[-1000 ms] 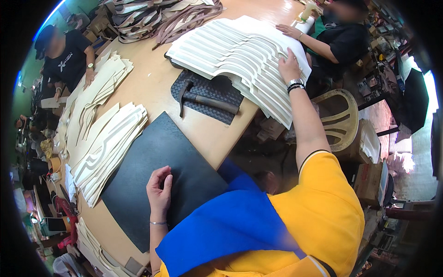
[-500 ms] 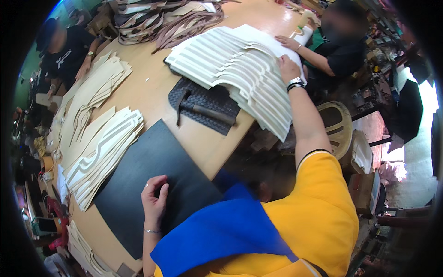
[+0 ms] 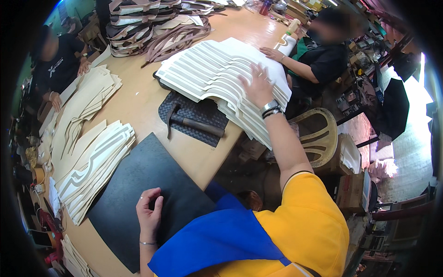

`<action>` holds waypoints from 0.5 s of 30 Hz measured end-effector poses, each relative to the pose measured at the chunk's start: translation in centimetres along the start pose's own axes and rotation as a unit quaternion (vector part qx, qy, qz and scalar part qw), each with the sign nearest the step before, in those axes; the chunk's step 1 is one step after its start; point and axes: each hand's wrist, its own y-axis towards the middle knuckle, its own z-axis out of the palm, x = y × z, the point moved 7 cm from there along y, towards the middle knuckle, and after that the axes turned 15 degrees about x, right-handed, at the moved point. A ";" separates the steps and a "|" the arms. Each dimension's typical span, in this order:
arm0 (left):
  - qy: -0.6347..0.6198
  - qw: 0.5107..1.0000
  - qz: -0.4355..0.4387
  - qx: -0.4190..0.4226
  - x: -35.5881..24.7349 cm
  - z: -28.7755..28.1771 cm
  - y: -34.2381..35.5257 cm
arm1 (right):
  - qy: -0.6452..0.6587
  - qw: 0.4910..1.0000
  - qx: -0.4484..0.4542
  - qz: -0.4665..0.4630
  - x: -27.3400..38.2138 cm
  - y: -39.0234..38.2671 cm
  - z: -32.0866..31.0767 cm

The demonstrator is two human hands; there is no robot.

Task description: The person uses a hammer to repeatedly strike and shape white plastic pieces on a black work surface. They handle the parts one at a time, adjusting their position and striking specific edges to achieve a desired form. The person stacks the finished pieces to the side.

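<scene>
My right hand [image 3: 259, 85] is spread over a fanned stack of white pattern pieces with grey strips [image 3: 207, 69]; its fingers are apart and nothing is in them. Whether the palm touches the pieces I cannot tell. My left hand [image 3: 150, 210] rests loosely curled at a black flat sheet [image 3: 152, 171] on the near part of the table, a gap showing between thumb and fingers. Just left of that sheet lies a fan of cream and white pieces [image 3: 99, 161]. Between the sheet and the striped stack, a hammer [image 3: 196, 124] lies on a dark textured mat [image 3: 184, 102].
A co-worker [image 3: 318, 60] sits at the right with a hand at the stack's far edge; another person [image 3: 64, 64] works at the left beside cream pieces [image 3: 87, 97]. Bundled straps and parts [image 3: 152, 27] pile up at the back. A plastic chair [image 3: 318, 134] stands right of the table.
My right hand has opened from a closed grip at the stack's right edge and moved left over the pieces. My left hand keeps its curled pose. The whole view has shifted slightly.
</scene>
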 end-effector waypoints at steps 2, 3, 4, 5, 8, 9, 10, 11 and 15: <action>0.002 1.000 0.002 0.004 -0.2 0.0 0.1 | -0.011 0.996 0.091 0.010 -0.6 0.1 2.0; -0.003 1.000 0.003 0.008 -0.1 0.1 0.0 | 0.010 0.998 0.067 0.000 -0.9 0.3 1.9; -0.006 1.000 0.003 0.006 0.2 0.1 0.0 | 0.031 0.998 0.043 -0.016 -0.2 0.3 1.2; -0.010 1.000 0.004 0.005 0.3 0.1 -0.1 | 0.052 0.998 0.019 -0.031 0.5 0.1 0.6; -0.021 1.000 -0.002 0.004 0.3 0.1 -0.3 | 0.030 0.997 0.059 -0.033 1.1 -1.0 2.0; -0.009 1.000 0.003 0.006 0.3 0.3 -0.2 | -0.001 0.995 0.101 -0.024 1.1 -1.1 2.9; 0.004 1.000 0.009 0.008 0.1 0.2 -0.1 | 0.010 0.993 0.120 -0.021 1.2 -1.2 2.5; 0.018 1.000 0.016 0.009 0.0 0.1 -0.1 | 0.013 0.991 0.130 -0.021 1.2 -0.9 2.4; 0.117 0.990 0.063 0.044 -0.7 0.3 0.1 | 0.056 0.994 0.087 -0.039 2.1 -1.0 1.9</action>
